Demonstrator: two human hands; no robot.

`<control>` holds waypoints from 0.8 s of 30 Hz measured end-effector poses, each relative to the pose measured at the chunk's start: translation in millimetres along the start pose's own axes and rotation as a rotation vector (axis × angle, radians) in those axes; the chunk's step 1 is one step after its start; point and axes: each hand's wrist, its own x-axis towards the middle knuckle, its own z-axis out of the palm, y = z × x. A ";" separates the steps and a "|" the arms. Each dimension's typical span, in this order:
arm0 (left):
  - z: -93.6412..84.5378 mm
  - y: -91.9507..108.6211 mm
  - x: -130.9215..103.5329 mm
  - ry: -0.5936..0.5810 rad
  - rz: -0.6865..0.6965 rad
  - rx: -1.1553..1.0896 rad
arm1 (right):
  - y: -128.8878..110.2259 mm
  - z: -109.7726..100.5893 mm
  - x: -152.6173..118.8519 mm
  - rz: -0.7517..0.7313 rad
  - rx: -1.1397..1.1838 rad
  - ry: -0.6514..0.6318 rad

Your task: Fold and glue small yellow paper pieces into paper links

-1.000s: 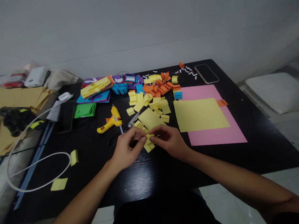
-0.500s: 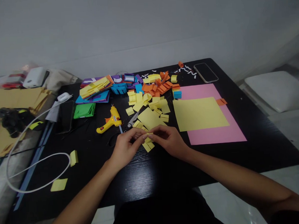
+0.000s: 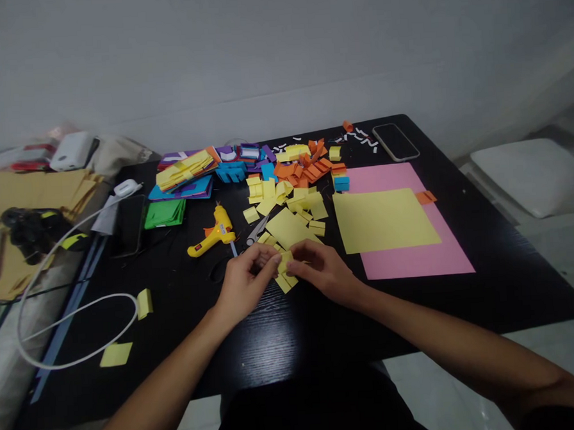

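Between my fingertips is a small piece of yellow paper [image 3: 284,262], pinched on its left edge by my left hand [image 3: 250,275] and on its right by my right hand [image 3: 321,269]. Both hands are closed on it, just above the near end of a heap of yellow paper pieces [image 3: 287,226]. More folded yellow pieces lie directly below the held one. Scissors [image 3: 257,229] lie behind my left hand, their handles partly hidden. A yellow glue gun [image 3: 215,233] rests on the table to the left of the scissors.
Right of my hands, a yellow sheet [image 3: 388,219] overlaps a pink sheet [image 3: 414,263]. Orange folded pieces [image 3: 308,169] and stacks of coloured paper [image 3: 186,172] lie farther back. A phone [image 3: 395,142] is at the far right, a looped white cable [image 3: 78,364] at left.
The yellow paper piece between my fingertips now shows a broader face, and my fingertips are slightly farther apart. The whole view has shifted a little; objects on the table stay put.
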 end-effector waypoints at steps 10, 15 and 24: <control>0.7 1.9 2.5 -0.004 -0.086 -0.221 | 8.3 -3.7 5.2 -0.014 0.111 0.093; -2.3 0.8 5.0 -0.076 -0.104 -0.240 | 6.3 -3.9 5.1 -0.021 0.119 0.054; 0.5 2.0 3.5 -0.100 -0.116 -0.247 | 7.1 -3.0 3.6 -0.048 0.139 0.086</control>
